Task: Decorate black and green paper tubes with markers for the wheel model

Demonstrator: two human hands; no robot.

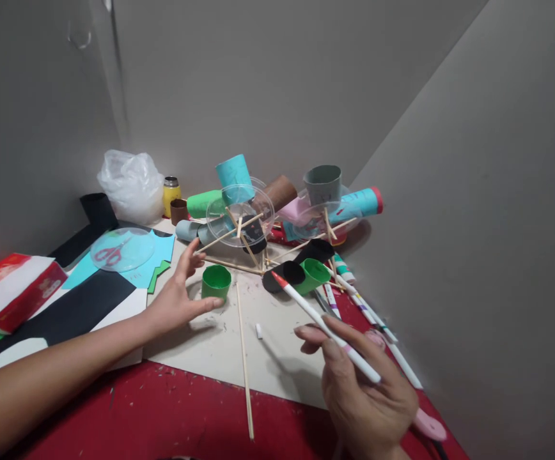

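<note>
My right hand [361,383] holds a white marker pen [328,329] between thumb and fingers, its reddish tip pointing up and to the left. My left hand [186,294] is open beside a short green paper tube [217,282] that stands upright. The thumb stretches along the tube's lower front; I cannot tell whether it touches. A small white piece [259,331], perhaps a pen cap, lies between the hands. Near it is a thin wooden stick [243,364]. Behind the hands stands a craft frame of sticks and clear plastic discs [242,211], with coloured paper tubes around it.
At the left lie a red and white box [16,287], black paper [85,306], blue paper [162,249] and red scissors [109,254] seen with a clear lid. A plastic bag [131,185] and yellow jar [171,197] stand behind. More markers [368,313] line the right edge by the wall.
</note>
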